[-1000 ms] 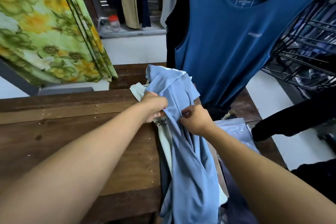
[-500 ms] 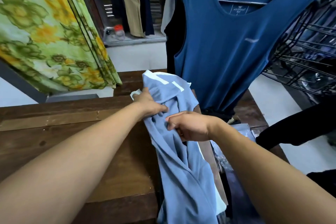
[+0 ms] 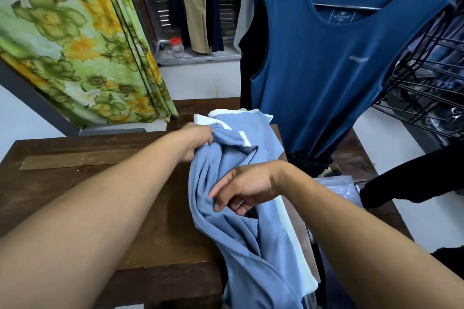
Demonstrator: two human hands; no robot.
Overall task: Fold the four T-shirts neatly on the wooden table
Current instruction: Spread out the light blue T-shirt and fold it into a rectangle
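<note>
Since a moment ago the right hand has slid lower down the blue shirt; its fingers curl against the cloth, though a real pinch cannot be told. The left hand clutches the shirt near its white-trimmed collar. The shirt lies bunched on the wooden table, trailing over the near edge.
</note>
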